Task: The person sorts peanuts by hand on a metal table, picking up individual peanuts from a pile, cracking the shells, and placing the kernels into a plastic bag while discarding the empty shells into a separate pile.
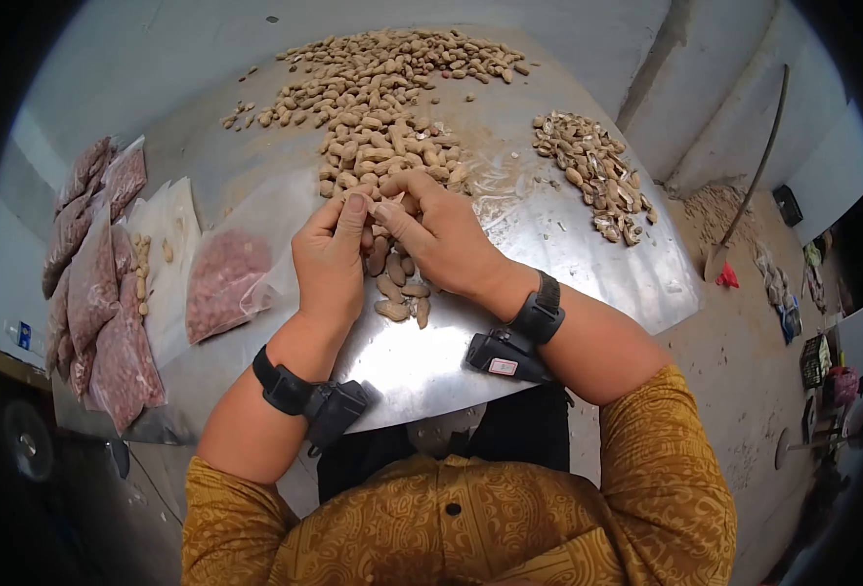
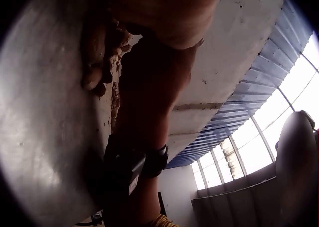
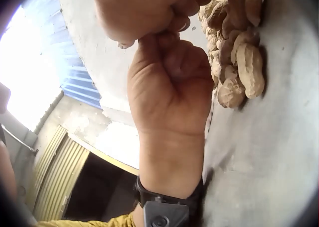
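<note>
Over the near end of a peanut pile, the left hand and right hand meet with thumbs and fingertips together. Between them they pinch a peanut, mostly covered by the fingers. Just below the hands, several unshelled peanuts lie on the metal tabletop. In the right wrist view, curled fingers of the right hand touch those of the left hand, and whole peanuts lie beside them. The left wrist view is dark, with the left hand across its top.
Broken peanut shells are heaped at the table's right. On the left lie a clear bag of pink kernels, several more filled bags and a few peanuts on white plastic. A shovel leans beyond the right edge.
</note>
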### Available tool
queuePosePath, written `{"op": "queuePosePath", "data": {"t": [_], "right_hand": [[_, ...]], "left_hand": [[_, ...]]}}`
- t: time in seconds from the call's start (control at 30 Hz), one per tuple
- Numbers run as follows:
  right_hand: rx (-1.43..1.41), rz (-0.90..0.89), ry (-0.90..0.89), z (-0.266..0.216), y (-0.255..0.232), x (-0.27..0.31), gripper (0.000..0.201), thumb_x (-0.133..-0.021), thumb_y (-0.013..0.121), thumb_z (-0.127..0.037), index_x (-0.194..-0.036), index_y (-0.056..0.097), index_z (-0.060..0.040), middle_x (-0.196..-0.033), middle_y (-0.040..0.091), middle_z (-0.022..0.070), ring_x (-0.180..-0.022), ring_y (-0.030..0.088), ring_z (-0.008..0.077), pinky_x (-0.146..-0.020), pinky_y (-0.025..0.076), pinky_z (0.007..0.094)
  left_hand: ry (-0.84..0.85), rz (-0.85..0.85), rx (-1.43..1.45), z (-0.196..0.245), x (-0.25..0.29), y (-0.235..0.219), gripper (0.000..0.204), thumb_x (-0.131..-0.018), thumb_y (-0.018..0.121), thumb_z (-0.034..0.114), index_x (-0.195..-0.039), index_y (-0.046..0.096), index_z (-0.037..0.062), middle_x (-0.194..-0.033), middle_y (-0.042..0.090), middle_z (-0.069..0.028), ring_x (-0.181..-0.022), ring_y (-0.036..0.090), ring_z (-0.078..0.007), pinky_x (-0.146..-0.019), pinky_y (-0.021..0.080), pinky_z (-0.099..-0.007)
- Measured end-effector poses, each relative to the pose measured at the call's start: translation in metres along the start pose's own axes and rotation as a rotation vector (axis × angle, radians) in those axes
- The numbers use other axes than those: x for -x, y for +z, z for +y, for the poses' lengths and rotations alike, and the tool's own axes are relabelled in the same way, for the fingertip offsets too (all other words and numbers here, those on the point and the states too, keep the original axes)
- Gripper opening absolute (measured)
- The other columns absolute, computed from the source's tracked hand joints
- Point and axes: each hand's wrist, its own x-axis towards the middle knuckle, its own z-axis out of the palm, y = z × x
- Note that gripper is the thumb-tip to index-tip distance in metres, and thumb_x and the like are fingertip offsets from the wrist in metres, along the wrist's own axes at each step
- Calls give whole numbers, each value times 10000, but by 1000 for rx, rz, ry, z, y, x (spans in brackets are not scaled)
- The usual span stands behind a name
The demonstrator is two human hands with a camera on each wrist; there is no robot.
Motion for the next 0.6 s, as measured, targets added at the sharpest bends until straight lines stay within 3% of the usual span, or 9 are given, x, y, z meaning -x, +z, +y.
{"op": "queuePosePath", "data": {"t": [0.13, 0.17, 0.27, 0.3, 0.4, 0.6], "right_hand": [[50, 8, -95, 0, 3, 0, 236, -892, 507, -243, -940, 558, -18, -777, 622, 171, -742, 611, 318, -657, 473, 382], [43, -24, -64, 0, 1, 0, 226, -894, 503, -237, -943, 557, -22, -783, 613, 175, -740, 604, 338, -655, 470, 391], [186, 28, -192, 9, 4, -1, 213, -902, 491, -223, -947, 556, -26, -792, 605, 171, -739, 591, 359, -646, 466, 407], [204, 68, -215, 3, 7, 2, 205, -908, 479, -215, -945, 551, -27, -795, 596, 169, -737, 581, 372, -639, 461, 419], [209, 70, -209, -1, 8, 3, 200, -911, 472, -209, -942, 544, -25, -785, 596, 170, -735, 583, 370, -635, 458, 423], [-31, 79, -101, -1, 17, 5, 221, -922, 447, -191, -906, 561, -2, -763, 593, 166, -678, 580, 308, -614, 457, 358]], "left_hand": [[7, 32, 38, 1, 1, 7, 352, -915, 552, 291, -1087, 617, -9, -736, 552, 7, -612, 451, -35, -494, 363, -178], [21, 4, 99, -3, 0, 4, 334, -911, 558, 295, -1030, 635, -8, -720, 557, 4, -613, 460, -34, -509, 367, -176], [-44, -44, -32, 9, 3, -2, 321, -910, 559, 300, -962, 649, -4, -711, 565, 4, -616, 461, -32, -549, 380, -167], [-21, -12, -49, 13, 5, 2, 326, -909, 560, 302, -891, 652, -10, -698, 570, 2, -629, 474, -41, -574, 390, -178], [140, 0, -87, 9, 5, 4, 339, -908, 561, 300, -876, 648, -27, -707, 579, -6, -646, 489, -57, -575, 401, -203], [183, 47, -144, 9, 5, 6, 329, -908, 561, 271, -829, 644, -37, -701, 590, -17, -658, 496, -63, -579, 414, -226]]}}
